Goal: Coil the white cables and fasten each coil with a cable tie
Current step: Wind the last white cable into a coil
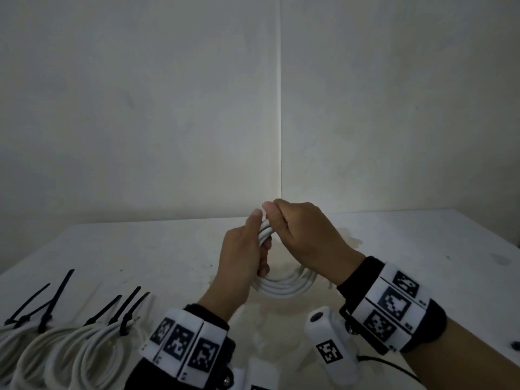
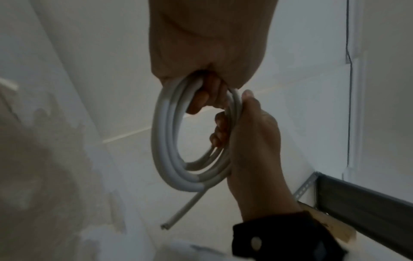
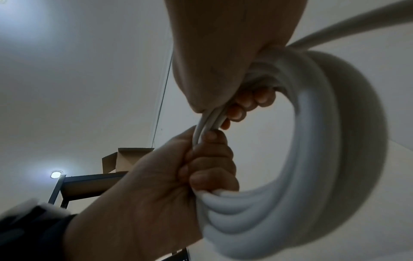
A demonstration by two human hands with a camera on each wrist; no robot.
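Note:
A white cable coil (image 1: 284,287) of several loops hangs upright just above the white table (image 1: 126,249). My left hand (image 1: 253,243) grips its upper left side, fingers curled round the loops. My right hand (image 1: 284,220) grips the top of the coil, thumb beside the left thumb. In the left wrist view the coil (image 2: 165,141) hangs from the left hand (image 2: 208,98), the right hand (image 2: 243,123) clasps its right side, and a loose cable end (image 2: 178,213) sticks out below. The right wrist view has the coil (image 3: 312,159) held by both the right hand (image 3: 245,98) and the left hand (image 3: 208,159).
Several tied coils (image 1: 70,347) lie at the table's front left, each with a black cable tie (image 1: 123,308) sticking up. Two walls meet in a corner behind the table. A metal shelf rail (image 2: 357,199) and a cardboard box (image 3: 120,160) stand off to the side.

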